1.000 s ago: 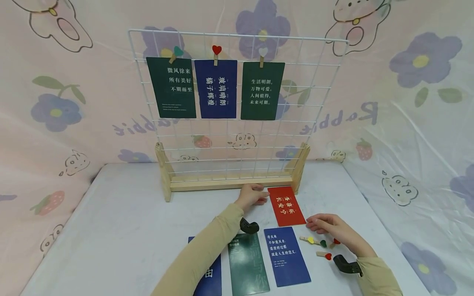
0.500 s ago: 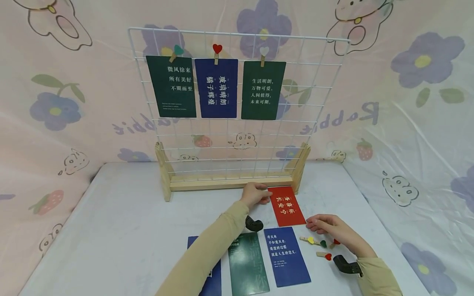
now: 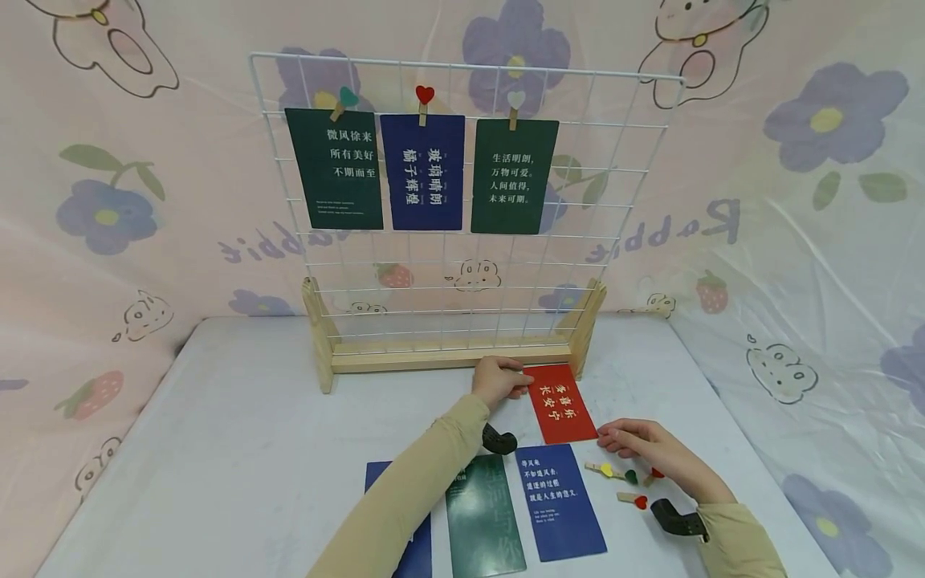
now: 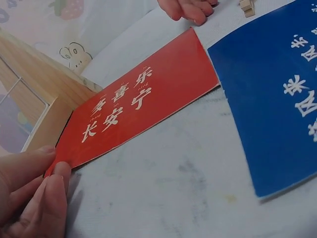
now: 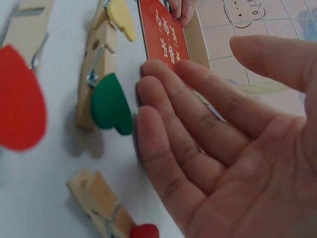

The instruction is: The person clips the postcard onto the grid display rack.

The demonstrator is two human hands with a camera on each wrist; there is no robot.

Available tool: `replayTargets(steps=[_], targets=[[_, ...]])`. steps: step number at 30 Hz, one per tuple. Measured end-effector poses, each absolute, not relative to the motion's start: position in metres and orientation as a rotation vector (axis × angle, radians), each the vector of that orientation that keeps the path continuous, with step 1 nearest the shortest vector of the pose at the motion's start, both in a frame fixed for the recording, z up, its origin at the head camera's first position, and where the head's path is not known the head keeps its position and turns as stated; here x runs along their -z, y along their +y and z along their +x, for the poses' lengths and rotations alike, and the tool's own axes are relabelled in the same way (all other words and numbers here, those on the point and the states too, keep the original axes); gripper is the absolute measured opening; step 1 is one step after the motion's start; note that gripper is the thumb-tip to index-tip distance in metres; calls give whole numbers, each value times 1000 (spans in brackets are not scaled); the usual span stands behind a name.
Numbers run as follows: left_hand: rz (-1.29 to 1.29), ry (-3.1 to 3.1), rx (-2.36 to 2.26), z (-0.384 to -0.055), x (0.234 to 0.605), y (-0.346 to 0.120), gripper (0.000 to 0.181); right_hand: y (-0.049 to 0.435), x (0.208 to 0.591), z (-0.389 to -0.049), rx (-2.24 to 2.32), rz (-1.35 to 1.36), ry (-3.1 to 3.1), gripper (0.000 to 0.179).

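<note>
A red card point(image 3: 560, 405) with white characters lies in front of the rack's right foot. My left hand point(image 3: 497, 380) pinches its far left corner between thumb and fingers, seen closely in the left wrist view, where the card point(image 4: 133, 104) slants up from the fingertips. My right hand point(image 3: 650, 445) rests by the card's near right corner, fingers relaxed, palm showing in the right wrist view. Close beside it lie wooden clothespins with hearts: a green one point(image 5: 111, 105), a yellow one point(image 5: 120, 17) and red ones, including a red heart point(image 5: 22, 101).
A white wire grid rack point(image 3: 462, 265) on a wooden base point(image 3: 448, 359) stands at the back, with two green cards and a blue card point(image 3: 422, 172) clipped along its top. Nearer me lie a blue card point(image 3: 561, 502), a green card point(image 3: 486, 518) and another blue card point(image 3: 413, 554) partly under my left sleeve.
My left hand has shifted slightly right onto the red card's corner. The right hand stays where it was.
</note>
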State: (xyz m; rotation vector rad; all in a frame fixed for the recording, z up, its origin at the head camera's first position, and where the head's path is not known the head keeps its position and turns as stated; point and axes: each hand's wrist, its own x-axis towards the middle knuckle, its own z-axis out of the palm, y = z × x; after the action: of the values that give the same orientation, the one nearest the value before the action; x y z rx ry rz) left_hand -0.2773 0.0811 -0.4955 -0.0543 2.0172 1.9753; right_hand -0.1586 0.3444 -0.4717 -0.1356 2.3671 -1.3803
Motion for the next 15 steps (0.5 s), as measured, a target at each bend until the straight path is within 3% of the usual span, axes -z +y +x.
replayTargets(steps=[15], targets=[[-69, 2055, -2046, -280, 502, 85, 20, 344, 469, -157, 1390, -123, 2347, 44]])
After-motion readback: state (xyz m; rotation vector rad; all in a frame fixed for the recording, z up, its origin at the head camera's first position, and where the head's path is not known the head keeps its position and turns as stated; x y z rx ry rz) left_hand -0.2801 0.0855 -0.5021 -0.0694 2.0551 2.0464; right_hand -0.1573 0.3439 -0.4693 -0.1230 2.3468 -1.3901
